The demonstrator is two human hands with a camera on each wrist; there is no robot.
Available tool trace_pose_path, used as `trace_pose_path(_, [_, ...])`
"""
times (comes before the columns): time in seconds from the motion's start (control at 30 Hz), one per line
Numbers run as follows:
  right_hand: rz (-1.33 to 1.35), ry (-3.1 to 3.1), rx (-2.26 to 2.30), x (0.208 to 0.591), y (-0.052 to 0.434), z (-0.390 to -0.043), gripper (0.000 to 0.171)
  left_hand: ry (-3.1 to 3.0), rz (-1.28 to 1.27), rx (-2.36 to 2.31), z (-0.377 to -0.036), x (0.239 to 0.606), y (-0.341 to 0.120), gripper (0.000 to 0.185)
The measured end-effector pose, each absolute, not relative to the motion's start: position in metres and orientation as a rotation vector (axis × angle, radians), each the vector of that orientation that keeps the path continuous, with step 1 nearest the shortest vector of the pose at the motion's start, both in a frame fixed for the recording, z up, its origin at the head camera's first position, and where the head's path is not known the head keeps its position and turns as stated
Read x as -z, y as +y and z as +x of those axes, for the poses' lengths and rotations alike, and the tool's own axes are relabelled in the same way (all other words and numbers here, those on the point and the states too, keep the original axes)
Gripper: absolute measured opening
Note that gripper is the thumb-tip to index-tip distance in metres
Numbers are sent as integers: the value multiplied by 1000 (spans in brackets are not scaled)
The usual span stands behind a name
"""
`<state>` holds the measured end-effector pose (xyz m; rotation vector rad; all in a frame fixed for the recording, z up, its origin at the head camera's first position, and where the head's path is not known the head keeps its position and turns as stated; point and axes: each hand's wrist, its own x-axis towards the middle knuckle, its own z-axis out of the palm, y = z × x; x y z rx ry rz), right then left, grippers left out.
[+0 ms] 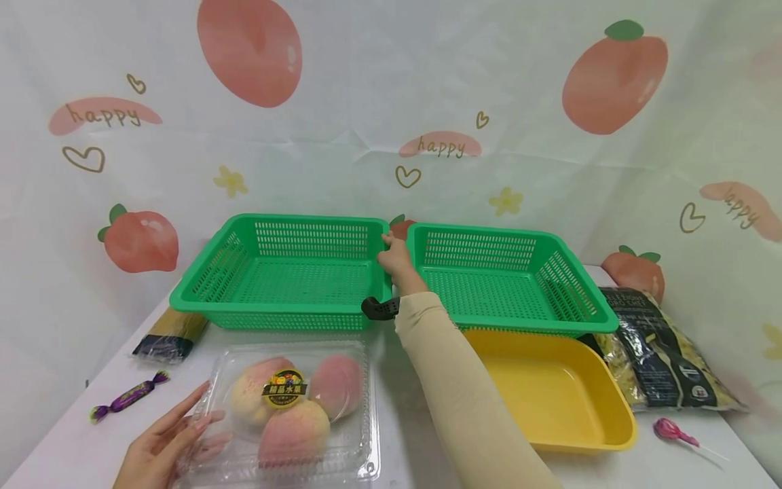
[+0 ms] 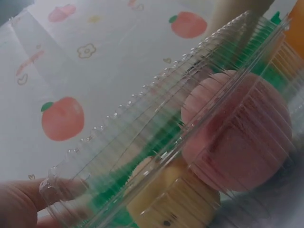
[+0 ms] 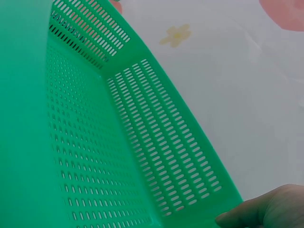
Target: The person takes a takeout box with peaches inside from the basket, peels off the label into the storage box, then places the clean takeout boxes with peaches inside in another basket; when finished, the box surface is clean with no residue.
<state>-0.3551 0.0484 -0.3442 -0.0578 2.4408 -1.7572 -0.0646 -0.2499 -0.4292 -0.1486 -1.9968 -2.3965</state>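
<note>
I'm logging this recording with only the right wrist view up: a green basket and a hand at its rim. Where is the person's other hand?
Observer: In the head view, the left hand touches the left side of a clear container.
Operator: Does that container hold anything?
Observer: Yes, three peaches show through its lid.
Operator: And what is on the other side of the right hand, away from the held basket?
Observer: A second green basket stands to the right, with a narrow gap between the two.
</note>
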Motion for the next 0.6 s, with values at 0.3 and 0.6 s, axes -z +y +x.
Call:
trace_pose_path(0.3, [-59,2400,1783,340,45,-353,62,-2261,3,2174,-69,421,-252,47])
trace_pose_path(0.6, [-3,2387,1758,333,45,-350,60,-2542,318,2013,-81,408,-237,52])
